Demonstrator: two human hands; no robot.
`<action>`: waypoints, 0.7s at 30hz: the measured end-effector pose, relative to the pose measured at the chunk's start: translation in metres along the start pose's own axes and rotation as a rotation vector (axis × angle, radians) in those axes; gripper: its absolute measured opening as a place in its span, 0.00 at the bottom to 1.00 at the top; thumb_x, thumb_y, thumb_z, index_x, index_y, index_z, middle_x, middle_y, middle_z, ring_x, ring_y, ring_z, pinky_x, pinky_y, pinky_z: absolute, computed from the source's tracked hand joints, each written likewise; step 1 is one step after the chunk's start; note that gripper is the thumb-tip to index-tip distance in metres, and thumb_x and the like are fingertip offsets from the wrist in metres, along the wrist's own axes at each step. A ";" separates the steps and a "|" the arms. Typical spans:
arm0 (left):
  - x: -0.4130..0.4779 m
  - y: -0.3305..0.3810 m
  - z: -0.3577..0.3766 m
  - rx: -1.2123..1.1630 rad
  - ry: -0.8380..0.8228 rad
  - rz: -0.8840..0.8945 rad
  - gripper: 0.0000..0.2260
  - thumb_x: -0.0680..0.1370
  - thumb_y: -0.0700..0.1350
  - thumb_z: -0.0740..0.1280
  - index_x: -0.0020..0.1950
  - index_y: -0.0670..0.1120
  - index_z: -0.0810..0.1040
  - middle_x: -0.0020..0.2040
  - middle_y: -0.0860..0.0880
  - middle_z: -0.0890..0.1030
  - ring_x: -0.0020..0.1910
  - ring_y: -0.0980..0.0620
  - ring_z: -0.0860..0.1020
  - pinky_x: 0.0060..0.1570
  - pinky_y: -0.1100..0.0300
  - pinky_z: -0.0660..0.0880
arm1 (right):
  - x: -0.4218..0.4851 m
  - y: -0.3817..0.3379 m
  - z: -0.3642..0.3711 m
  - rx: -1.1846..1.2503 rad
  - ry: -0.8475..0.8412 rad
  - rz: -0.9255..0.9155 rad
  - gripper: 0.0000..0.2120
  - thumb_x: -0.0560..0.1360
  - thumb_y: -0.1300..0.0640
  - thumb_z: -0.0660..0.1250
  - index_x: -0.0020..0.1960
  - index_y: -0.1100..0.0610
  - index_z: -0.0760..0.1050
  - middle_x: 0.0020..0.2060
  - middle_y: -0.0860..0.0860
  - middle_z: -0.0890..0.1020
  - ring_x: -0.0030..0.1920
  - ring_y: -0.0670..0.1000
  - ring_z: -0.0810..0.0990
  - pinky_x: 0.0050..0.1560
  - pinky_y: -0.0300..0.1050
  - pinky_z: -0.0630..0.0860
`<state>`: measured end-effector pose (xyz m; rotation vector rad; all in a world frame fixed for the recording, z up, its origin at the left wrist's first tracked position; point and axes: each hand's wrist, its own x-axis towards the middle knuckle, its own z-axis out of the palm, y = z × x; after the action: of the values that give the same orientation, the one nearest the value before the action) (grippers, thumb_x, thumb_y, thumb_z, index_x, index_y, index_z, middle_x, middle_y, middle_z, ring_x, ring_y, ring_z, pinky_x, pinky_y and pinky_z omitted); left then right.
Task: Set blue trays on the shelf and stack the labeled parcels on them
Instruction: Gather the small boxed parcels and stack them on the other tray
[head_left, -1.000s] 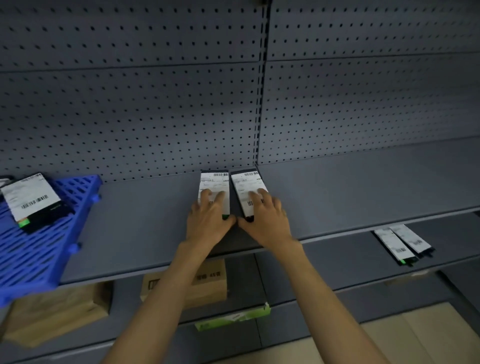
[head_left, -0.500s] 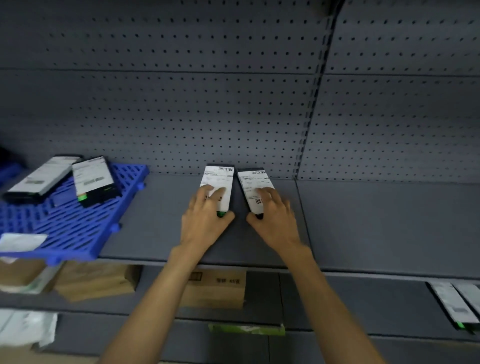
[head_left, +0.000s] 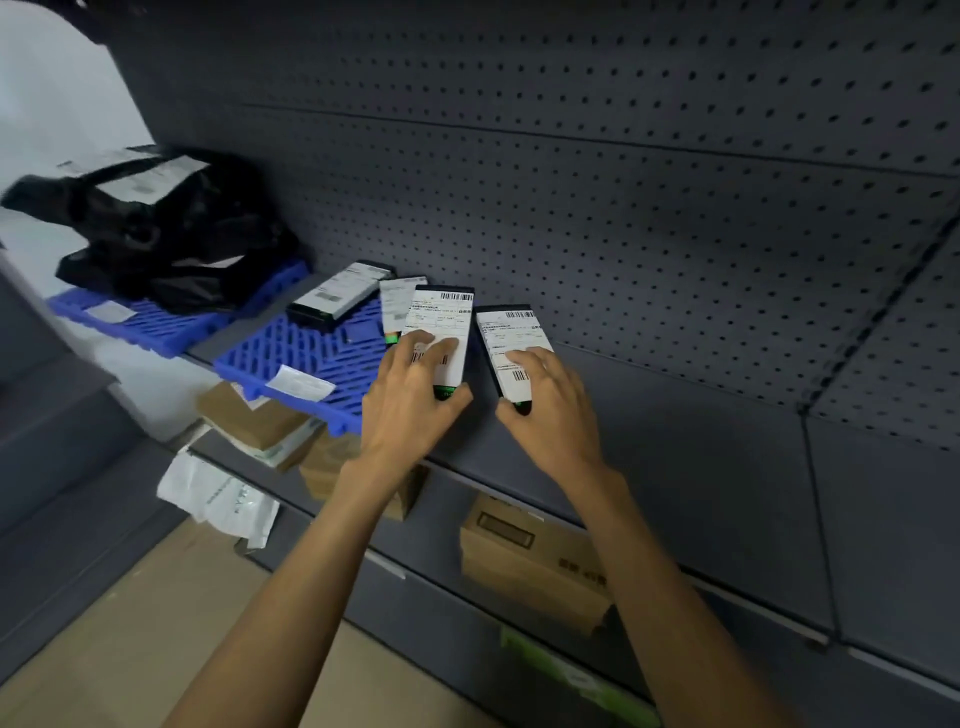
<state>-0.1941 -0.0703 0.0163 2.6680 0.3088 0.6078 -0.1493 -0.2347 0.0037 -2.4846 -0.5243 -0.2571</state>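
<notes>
While two blue slatted plastic trays (head_left: 306, 358) already sit on the grey metal shelf (head_left: 675, 441) at nine o'clock holding some parcels, two remain. Each of the left hand (head_left: 410, 410) and right hand (head_left: 550, 415) clamps a slim black white-labelled parcel (head_left: 441, 338), both at twelve o'clock over bare shelf beside the nearer tray.

Two bare forearms are seen, entering from the bottom edge. No sleeve, glove, watch or ring is worn. The left hand (head_left: 410, 410) and the right hand (head_left: 550, 415) are uncovered, with short, unpainted nails. The forearms are slim and are bare up to the frame edge.
</notes>
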 end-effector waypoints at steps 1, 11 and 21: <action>0.005 -0.011 -0.005 -0.001 0.013 -0.005 0.26 0.74 0.56 0.67 0.71 0.54 0.71 0.70 0.52 0.67 0.69 0.47 0.69 0.54 0.47 0.77 | 0.006 -0.010 0.006 -0.001 -0.001 -0.013 0.27 0.74 0.50 0.66 0.73 0.50 0.67 0.72 0.47 0.67 0.68 0.56 0.67 0.64 0.57 0.71; 0.090 -0.139 -0.043 -0.051 0.008 0.059 0.25 0.75 0.59 0.65 0.72 0.55 0.69 0.70 0.55 0.67 0.68 0.48 0.70 0.53 0.49 0.75 | 0.089 -0.116 0.089 0.013 0.073 -0.007 0.25 0.76 0.49 0.66 0.72 0.49 0.67 0.71 0.47 0.68 0.70 0.56 0.66 0.65 0.57 0.70; 0.176 -0.220 -0.032 -0.095 -0.209 0.176 0.26 0.77 0.58 0.66 0.73 0.54 0.69 0.71 0.54 0.67 0.67 0.48 0.71 0.57 0.47 0.75 | 0.148 -0.175 0.159 -0.074 0.102 0.218 0.27 0.77 0.44 0.65 0.73 0.50 0.67 0.71 0.48 0.69 0.69 0.58 0.66 0.66 0.57 0.70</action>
<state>-0.0815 0.1894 0.0172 2.6548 -0.0128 0.3779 -0.0791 0.0355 0.0057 -2.5586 -0.2025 -0.3188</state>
